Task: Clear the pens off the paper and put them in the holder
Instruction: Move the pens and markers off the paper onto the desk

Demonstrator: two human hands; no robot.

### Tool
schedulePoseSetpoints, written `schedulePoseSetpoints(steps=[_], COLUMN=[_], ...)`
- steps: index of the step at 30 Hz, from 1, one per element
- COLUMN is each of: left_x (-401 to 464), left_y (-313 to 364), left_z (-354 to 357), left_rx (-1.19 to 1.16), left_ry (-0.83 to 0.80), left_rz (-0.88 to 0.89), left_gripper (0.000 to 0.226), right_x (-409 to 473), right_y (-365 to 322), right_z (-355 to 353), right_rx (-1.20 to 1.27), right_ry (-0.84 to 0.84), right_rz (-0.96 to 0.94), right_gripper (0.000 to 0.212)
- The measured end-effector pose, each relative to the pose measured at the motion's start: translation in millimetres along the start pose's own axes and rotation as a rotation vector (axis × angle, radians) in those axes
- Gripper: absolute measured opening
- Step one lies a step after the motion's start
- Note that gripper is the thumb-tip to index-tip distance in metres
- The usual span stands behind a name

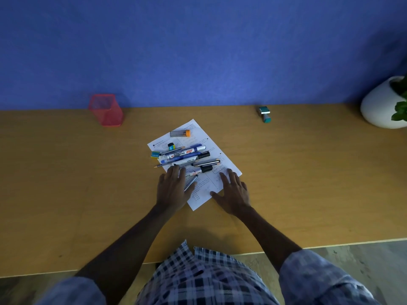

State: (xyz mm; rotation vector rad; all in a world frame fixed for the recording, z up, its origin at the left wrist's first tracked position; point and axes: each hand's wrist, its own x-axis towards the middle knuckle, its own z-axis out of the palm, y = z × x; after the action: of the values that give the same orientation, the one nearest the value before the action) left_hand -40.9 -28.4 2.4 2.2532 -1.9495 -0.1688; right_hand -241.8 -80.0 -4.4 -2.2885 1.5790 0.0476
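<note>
- Head view: we see the red mesh holder [106, 111] at far left by the blue wall, well apart from the paper.
- Our left hand [172, 188] lies flat, fingers spread, on the paper's [203, 195] near-left edge — gripping nothing.
- The pens [184, 155] sit heaped mid-sheet.
- Our right hand [233, 192] rests flat and spread on the near-right edge.
- Far right — a teal stamp [264, 114], a white plant pot [382, 106].

Teal stamp [264, 114] and white plant pot [383, 104] on desk [66, 183].
</note>
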Motion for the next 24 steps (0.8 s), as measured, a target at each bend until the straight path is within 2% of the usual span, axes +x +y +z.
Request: schedulePoseSetpoints(steps=[11, 24], left_x=[43, 55], left_y=[34, 41], left_z=[19, 20], left_rx=[-0.064, -0.083], left_ry=[-0.079, -0.073], left_rz=[0.274, 0.267], left_gripper=[0.044, 0.041], right_x=[-2, -5], right_y=[1, 1], right_z=[-1, -2], right_rx=[0.015, 0.004], right_ry=[0.008, -0.006], right_rz=[0.000, -0.007], right_gripper=[0.079, 0.079])
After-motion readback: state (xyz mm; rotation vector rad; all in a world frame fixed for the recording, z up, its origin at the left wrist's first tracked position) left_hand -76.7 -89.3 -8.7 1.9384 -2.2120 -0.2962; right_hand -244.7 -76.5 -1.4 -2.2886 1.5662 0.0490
